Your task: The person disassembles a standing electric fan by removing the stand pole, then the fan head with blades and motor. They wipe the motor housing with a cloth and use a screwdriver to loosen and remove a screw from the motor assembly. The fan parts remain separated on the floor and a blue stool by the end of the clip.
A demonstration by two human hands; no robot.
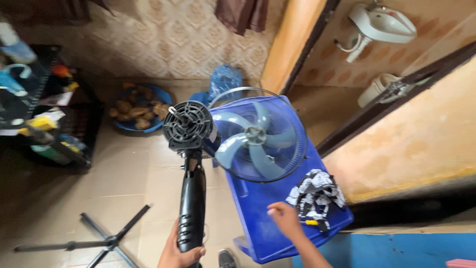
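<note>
- Fan motor (188, 125), black and ribbed with its bare shaft poking up, is sitting at the top of a black fan neck (192, 203) and is being held upright over the tiled floor (144, 178).
- Left hand (177, 253) is gripping the lower end of that neck, fingers wrapped tight around it.
- Right hand (286, 218) is resting on the blue plastic surface (258, 218), fingers loosely curled and holding nothing, just beside a small yellow-handled tool (311, 223).
- Blue fan blade (255, 136) is lying inside a wire grille (297, 144) on the blue surface, just right of the motor.
- Black-and-white patterned cloth (316, 191) is lying near the right hand.
- Black cross-shaped stand base (106, 241) is lying on the floor to the left.
- Blue basin (141, 110) of brown tubers is sitting by the wall.
</note>
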